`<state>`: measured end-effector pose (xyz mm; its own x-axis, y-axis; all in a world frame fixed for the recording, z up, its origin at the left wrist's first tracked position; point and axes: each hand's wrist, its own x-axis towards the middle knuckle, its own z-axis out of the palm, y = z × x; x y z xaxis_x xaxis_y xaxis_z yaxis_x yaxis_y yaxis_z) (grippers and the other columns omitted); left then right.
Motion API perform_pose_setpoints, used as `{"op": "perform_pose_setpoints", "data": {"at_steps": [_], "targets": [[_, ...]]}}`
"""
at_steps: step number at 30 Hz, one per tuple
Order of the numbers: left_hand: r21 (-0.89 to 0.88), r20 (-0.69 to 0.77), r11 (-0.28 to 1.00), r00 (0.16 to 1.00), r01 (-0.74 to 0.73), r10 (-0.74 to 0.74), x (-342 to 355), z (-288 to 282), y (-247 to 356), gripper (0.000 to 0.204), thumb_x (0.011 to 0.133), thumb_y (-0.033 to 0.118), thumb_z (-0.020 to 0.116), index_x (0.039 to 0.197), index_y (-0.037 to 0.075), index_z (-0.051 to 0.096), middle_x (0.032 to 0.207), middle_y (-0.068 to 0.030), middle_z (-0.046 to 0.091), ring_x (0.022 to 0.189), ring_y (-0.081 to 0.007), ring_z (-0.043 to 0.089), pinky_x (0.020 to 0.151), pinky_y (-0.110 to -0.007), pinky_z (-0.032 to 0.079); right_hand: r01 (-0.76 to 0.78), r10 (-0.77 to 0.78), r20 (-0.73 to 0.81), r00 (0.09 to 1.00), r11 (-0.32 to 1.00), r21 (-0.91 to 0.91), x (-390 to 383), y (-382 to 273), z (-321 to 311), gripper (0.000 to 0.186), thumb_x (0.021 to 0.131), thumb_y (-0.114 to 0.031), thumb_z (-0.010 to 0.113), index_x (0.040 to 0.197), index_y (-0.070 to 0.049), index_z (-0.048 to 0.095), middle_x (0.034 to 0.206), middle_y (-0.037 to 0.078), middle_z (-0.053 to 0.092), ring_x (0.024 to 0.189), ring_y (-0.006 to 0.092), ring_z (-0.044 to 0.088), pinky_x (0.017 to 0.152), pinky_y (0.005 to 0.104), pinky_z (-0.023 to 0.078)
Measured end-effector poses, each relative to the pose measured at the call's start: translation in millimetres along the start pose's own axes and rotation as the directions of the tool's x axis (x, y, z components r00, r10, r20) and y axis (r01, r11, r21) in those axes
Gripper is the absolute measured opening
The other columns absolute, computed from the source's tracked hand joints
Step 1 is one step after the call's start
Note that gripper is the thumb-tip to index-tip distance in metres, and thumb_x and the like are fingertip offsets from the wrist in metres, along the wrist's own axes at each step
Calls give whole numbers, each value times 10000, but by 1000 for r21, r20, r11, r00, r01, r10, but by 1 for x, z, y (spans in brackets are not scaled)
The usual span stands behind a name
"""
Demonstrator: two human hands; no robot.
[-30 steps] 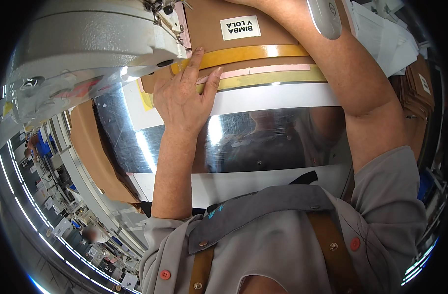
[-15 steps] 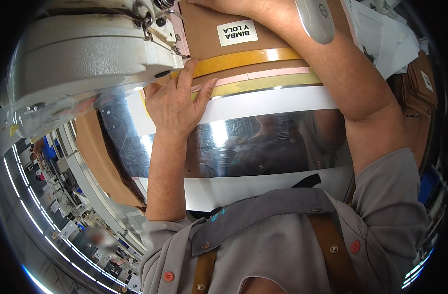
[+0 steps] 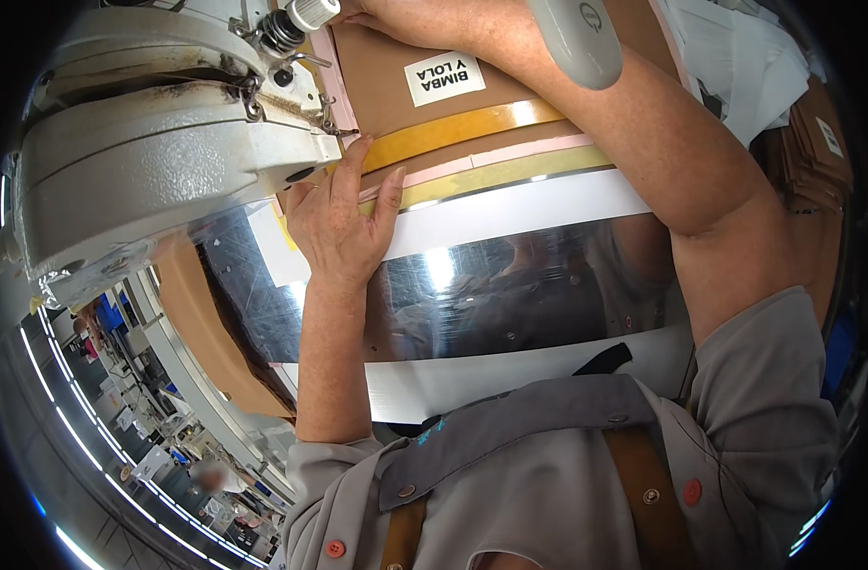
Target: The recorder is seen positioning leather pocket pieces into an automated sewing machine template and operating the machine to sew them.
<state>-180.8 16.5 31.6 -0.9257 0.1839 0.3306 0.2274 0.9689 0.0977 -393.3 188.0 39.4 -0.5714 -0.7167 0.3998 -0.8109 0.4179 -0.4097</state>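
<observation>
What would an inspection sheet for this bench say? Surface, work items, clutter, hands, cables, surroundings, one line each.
Surface: shiny metal plate, scuffed and reflective, with white strip along its far edge.
Work items: brown panel bearing white label; glossy yellow strip and pink strip run across the near side; sewing machine head at left.
Clutter: crumpled white sheets and stacked brown pieces, far right.
Hands: left hand palm down, fingers spread, at the strips' left ends; right hand partly cut off at the top edge, grip unclear.
Cables: nothing seen.
Surroundings: rows of bright lights and a blurred person, left.
</observation>
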Motion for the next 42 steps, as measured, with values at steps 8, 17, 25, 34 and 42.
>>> {"op": "perform_pose_setpoints", "data": {"at_steps": [8, 17, 25, 34, 42], "targets": [[-7, -2, 1000, 1000, 14, -14, 3, 1, 2, 442, 900, 395, 760, 1248, 125, 722, 921, -71, 786, 625, -173, 681, 709, -326, 458, 51, -44, -80, 996, 995, 87, 0, 7, 8, 337, 961, -258, 577, 1109, 1, 732, 1118, 252, 711, 1033, 358, 711, 969, 415, 549], [-67, 6, 997, 999, 40, -39, 0, 2, 1, 425, 898, 385, 769, 1226, 117, 731, 935, -85, 788, 663, -182, 696, 744, -329, 473, 77, -80, 81, 993, 996, 46, 2, -2, -9, 331, 960, -204, 554, 1169, -2, 712, 1148, 234, 707, 1091, 357, 697, 991, 401, 540], [-43, 60, 994, 993, 101, -98, 1, -1, 6, 425, 890, 370, 777, 1225, 113, 728, 925, -86, 785, 679, -181, 697, 751, -327, 463, 162, -146, 95, 985, 968, -192, 7, -2, -9, 272, 906, -160, 597, 1068, 10, 735, 1077, 214, 720, 1041, 343, 717, 924, 412, 573], [-33, 38, 996, 996, 86, -85, -2, 0, 7, 427, 899, 387, 765, 1228, 118, 727, 943, -76, 785, 701, -179, 709, 755, -337, 453, 285, -314, -41, 949, 904, -319, -5, -12, 8, 292, 894, -171, 599, 1091, 1, 731, 1192, 127, 703, 1150, 303, 651, 1020, 417, 499], [-47, 0, 996, 997, 79, -79, -2, 2, 10, 438, 905, 396, 754, 1237, 112, 714, 947, -74, 785, 727, -175, 716, 758, -343, 443, 109, -108, 18, 994, 974, -199, -25, -34, 15, 449, 928, -287, 600, 1230, 43, 637, 1229, 187, 679, 1201, 313, 621, 1062, 431, 470]]}}
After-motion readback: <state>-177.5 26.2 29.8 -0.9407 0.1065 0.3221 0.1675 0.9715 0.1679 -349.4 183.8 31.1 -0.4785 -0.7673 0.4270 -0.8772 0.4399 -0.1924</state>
